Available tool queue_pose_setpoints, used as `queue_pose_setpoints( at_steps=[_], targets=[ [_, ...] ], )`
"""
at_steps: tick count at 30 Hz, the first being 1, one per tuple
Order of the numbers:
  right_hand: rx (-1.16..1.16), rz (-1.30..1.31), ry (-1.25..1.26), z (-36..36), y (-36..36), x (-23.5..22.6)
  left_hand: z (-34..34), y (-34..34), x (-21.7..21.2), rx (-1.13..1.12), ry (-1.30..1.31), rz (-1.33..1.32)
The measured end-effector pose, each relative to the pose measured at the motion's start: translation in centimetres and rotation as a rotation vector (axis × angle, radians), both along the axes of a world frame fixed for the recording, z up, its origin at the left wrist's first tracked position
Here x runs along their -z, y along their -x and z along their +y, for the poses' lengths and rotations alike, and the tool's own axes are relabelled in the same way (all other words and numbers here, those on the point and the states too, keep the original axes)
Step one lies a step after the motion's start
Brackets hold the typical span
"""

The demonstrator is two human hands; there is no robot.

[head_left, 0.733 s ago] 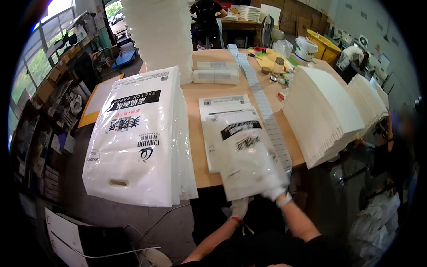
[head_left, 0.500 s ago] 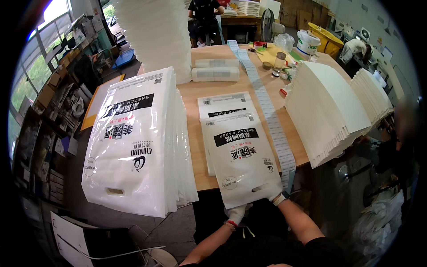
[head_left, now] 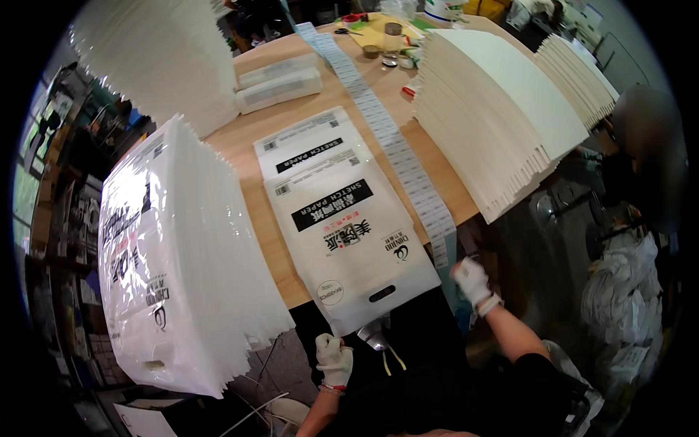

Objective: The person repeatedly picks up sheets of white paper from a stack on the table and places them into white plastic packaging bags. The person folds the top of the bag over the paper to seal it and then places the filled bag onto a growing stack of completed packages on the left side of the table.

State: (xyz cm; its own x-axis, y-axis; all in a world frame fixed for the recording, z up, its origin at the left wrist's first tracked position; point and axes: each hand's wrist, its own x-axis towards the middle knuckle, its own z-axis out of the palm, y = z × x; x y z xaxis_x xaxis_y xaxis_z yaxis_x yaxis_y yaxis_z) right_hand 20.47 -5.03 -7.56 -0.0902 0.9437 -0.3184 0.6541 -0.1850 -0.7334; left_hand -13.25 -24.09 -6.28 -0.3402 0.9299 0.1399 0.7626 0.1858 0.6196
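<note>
A filled plastic pack of sketch paper [head_left: 357, 251], with black print and an oval handle hole, lies over another pack [head_left: 306, 138]. Its near end sticks out past the table edge above my lap. Below the pack's near left corner is my left hand [head_left: 334, 360], in a white glove, fingers curled closed with nothing visible in them. My right hand [head_left: 472, 282], gloved too, is closed to the right of the pack, apart from it. Close to this hand is the hanging end of a long strip of printed labels [head_left: 393, 146], which runs across the table.
A tall stack of glossy packs [head_left: 211, 255] stands at the left, with another high white stack [head_left: 156, 58] behind. Two wrapped bundles [head_left: 280, 87] lie beyond. Cream paper stacks [head_left: 480, 124] fill the right side. Scissors [head_left: 347, 31] and a glass jar [head_left: 391, 44] are farther back.
Both hands have let go of the front pack and moved apart, left hand leftward, right hand to the right and up. The view has shifted and turned.
</note>
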Motion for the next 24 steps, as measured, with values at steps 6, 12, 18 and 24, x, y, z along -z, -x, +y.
queue_pose_setpoints(
  at_steps=[6,12,18,24],
  targets=[
    [0.010,0.169,0.154,6.5,-1.7,2.1,7.5,-4.0,-4.9,0.439,-0.157,-0.429],
    [0.105,0.535,0.040,4.8,0.1,-4.5,19.0,-12.7,-4.7,0.112,0.642,-1.556],
    [-0.318,-0.020,-0.523,4.8,1.0,-8.7,22.0,-14.2,-3.9,0.346,0.632,-1.712],
    [-0.327,-0.010,-0.481,5.3,1.2,-9.0,22.9,-13.9,-3.9,0.375,0.588,-1.659]
  ],
)
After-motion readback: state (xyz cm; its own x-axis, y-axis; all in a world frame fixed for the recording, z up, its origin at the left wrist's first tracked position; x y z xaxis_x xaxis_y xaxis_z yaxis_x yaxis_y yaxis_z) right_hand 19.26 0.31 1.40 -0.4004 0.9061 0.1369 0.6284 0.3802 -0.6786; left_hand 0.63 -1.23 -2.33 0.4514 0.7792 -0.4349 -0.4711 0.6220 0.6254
